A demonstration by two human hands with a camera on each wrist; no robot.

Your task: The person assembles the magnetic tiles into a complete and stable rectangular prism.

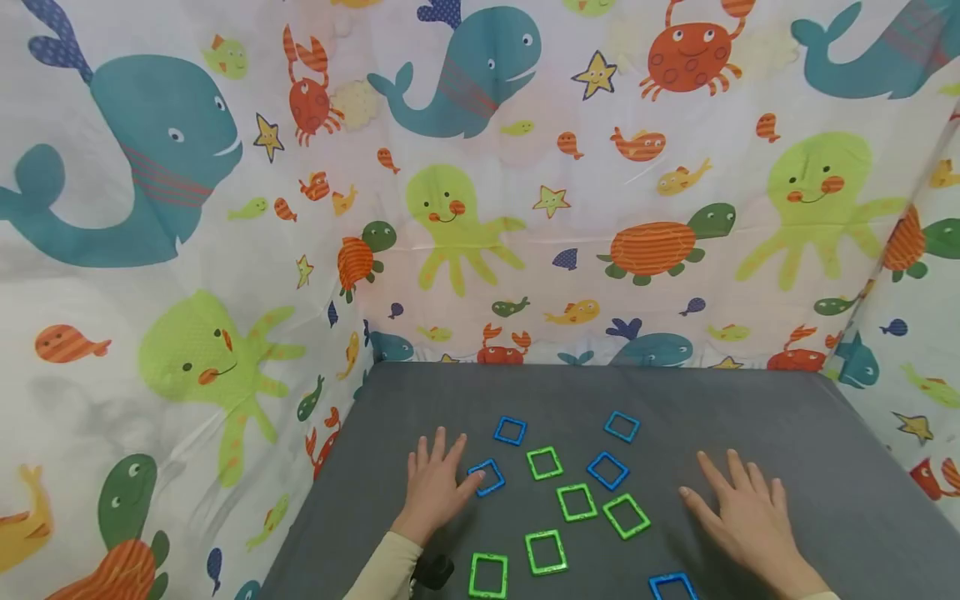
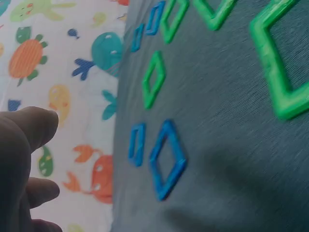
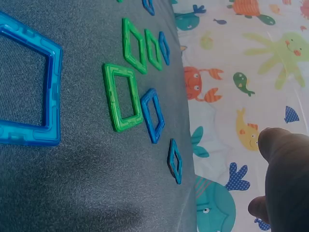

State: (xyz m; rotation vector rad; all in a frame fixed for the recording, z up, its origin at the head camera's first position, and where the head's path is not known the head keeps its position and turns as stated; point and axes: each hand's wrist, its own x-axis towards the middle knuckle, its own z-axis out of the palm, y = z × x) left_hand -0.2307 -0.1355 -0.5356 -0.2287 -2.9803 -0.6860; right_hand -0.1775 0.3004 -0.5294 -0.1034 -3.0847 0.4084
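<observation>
In the head view my left hand is held over the left part of the grey table, fingers spread and holding nothing. Its thumb overlaps the edge of a blue square frame tile. Out to the right, my right hand is likewise spread and holds nothing. The nearest tiles to it are a green square frame and a blue one cut by the bottom edge of the view. Fingers of the left hand show in the left wrist view, beside a blue tile.
Several more green frames, one near the front, and blue frames, one farther back, lie flat between the hands. A cloth printed with sea animals hangs behind and beside the grey table.
</observation>
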